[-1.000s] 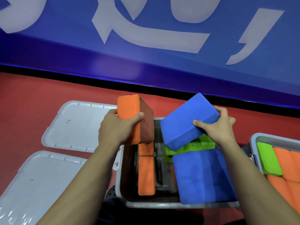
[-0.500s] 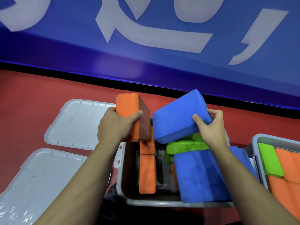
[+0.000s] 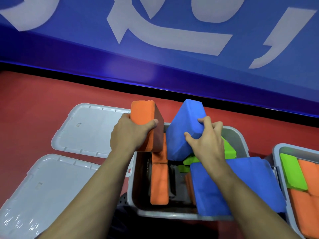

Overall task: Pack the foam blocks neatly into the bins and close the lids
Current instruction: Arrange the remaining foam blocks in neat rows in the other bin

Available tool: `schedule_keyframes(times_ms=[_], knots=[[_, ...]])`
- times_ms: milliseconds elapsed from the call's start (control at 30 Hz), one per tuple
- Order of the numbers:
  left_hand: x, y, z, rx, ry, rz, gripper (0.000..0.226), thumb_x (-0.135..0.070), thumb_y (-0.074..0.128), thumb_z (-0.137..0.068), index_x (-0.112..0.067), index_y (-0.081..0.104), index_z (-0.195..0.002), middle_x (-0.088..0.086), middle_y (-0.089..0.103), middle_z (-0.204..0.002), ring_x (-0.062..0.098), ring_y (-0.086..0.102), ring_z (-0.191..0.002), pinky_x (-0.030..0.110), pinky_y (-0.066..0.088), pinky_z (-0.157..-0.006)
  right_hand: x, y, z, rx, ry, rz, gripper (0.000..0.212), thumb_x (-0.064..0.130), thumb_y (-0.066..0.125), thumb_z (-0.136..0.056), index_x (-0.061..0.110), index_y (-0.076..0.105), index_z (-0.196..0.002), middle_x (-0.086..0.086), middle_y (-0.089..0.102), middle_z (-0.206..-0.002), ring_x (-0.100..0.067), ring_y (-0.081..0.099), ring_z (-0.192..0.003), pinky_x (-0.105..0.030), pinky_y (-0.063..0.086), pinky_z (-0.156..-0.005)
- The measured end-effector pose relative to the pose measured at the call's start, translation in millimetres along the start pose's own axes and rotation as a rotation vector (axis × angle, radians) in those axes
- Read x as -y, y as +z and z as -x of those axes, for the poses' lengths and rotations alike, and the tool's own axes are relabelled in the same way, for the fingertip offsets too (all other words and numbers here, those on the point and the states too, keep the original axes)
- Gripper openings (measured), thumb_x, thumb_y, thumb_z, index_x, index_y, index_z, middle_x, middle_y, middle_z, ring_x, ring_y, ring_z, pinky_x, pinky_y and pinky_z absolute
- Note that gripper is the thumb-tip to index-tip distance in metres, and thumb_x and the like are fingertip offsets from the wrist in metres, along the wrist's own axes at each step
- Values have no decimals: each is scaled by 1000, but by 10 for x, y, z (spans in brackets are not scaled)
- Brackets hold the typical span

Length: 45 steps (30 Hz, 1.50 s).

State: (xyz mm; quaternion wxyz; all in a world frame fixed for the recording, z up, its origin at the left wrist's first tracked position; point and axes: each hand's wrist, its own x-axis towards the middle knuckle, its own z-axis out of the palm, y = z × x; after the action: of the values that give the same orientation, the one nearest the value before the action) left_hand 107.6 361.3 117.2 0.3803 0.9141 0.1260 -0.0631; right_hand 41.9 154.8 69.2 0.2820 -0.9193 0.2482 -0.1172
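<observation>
Red flooring backs the packing: left hand grips an orange block, right hand a tilted blue block, above the half-filled bin; both apparently need seating upright next.

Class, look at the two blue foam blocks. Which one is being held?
The tilted blue block at the far end of the middle bin: the right hand grips it. The other blue block lies flat, untouched.

Right hand has tipped the blue block seemingly steeper.
</observation>
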Motion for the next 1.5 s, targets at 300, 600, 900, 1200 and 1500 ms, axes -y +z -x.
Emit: schedule_keyframes(times_ms=[300,600,900,1200,1500], knots=[[31,10,4,11,6,-22,84,-72,77,-67,-19,56,-128,2,65,-117,32,64,-106,44,54,-88,176,149,64,-39,-86,228,53,44,80,-79,27,51,-120,-5,36,-116,-37,60,-68,-40,50,-61],[27,80,35,54,-4,-42,79,-73,75,-68,-21,56,-125,-3,62,-106,30,64,-102,44,55,-86,-170,608,172,204,-31,160,58,50,81,-77,30,49,-121,-2,37,-122,-38,64,-84,-41,52,-72],[60,163,16,84,-18,-38,75,-72,75,-70,-20,56,-121,-2,63,-107,29,64,-100,41,54,-83,-306,882,-68,480,193,-8,51,51,77,-81,18,54,-113,-7,62,-116,-30,63,-98,-36,52,-85],[78,178,8,86,-3,-48,80,-72,75,-70,-21,54,-128,-3,62,-113,29,64,-106,44,54,-88,-277,1028,-247,572,310,102,63,55,66,-90,0,54,-118,-19,66,-114,-39,67,-102,-41,58,-76],[96,156,-57,60,-25,-46,74,-71,74,-71,-25,53,-125,-9,53,-100,24,55,-92,36,46,-78,-10,1289,-440,752,626,5,121,43,89,-72,7,4,-151,-29,54,-107,-43,66,-68,-60,59,-71]])
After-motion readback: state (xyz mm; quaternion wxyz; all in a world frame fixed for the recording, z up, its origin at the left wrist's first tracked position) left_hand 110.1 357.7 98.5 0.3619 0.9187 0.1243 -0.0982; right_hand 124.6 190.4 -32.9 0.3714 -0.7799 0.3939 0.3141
